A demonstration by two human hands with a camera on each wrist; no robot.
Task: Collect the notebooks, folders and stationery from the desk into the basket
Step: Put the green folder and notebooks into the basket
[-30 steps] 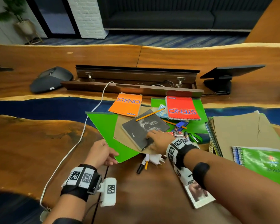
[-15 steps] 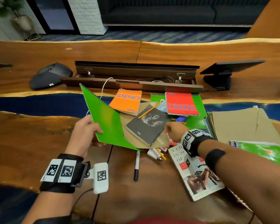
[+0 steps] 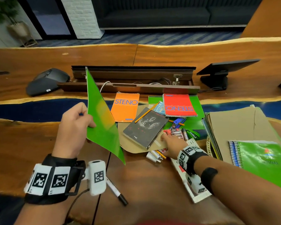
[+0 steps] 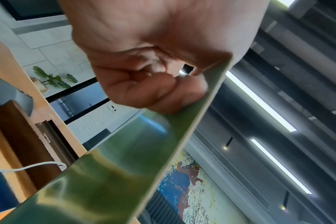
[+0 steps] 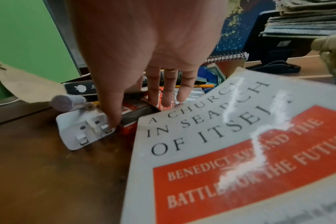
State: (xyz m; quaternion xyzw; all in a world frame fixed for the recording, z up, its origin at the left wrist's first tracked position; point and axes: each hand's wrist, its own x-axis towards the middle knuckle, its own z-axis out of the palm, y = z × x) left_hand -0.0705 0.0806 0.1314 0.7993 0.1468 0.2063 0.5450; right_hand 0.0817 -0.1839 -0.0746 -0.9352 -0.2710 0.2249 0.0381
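Since 0.5 s ago the green folder [image 3: 102, 117] has swung from a low tilt to stand nearly upright on edge, clear of the pile, and the right hand [image 3: 172, 143] has slid down from the black book [image 3: 145, 126] to the small clutter at its near corner. Largest first: the wooden desk [image 3: 31, 143] carries, at its right, a stack of brown and green folders [image 3: 238, 127] with a green spiral notebook [image 3: 263, 159] on top; a pale woven rim shows under that stack's near left corner, probably the basket, though I cannot be sure. Mid-desk lie the orange STENO pad [image 3: 125, 107] and the red STENO pad [image 3: 179, 105]. Next comes the left hand [image 3: 75, 125], thumb and curled fingers clamped on the folder's lower edge. The right hand's fingers are straight and slightly apart, tips resting on a red packet beside the white plug adapter [image 5: 82, 130], gripping nothing. Smaller still: a pencil [image 3: 146, 113] on the black book and a marker [image 3: 116, 192] near the left wrist. With 1 folder freed, it can likely go onto the stack next
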